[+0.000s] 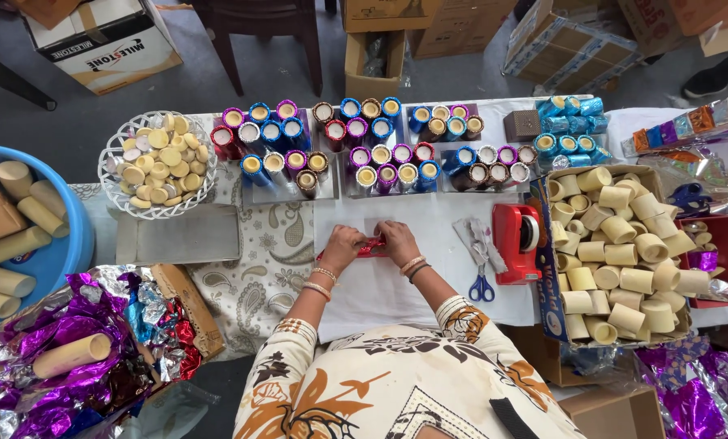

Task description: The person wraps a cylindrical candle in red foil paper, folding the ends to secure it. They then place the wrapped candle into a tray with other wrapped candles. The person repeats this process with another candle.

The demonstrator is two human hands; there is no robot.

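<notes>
Two hands, my left hand [343,244] and right hand [396,240], pinch a red foil-wrapped tube [371,247] on the white table sheet [429,228]; I judge wrapping underway, taping from the red tape dispenser [517,241] next.

A: Counts? Quick.
B: One red tape dispenser [517,242], one pair of blue-handled scissors [481,280], one white lattice bowl [112,191] of pale round discs, one blue plastic tub [78,244], one small brown box [521,125].
A: Foil-wrapped tubes?
B: Four trays [291,193]; tubes too many to count surely.
A: Hands?
B: Two hands [343,244] on one red foil-wrapped roll [372,246].
</notes>
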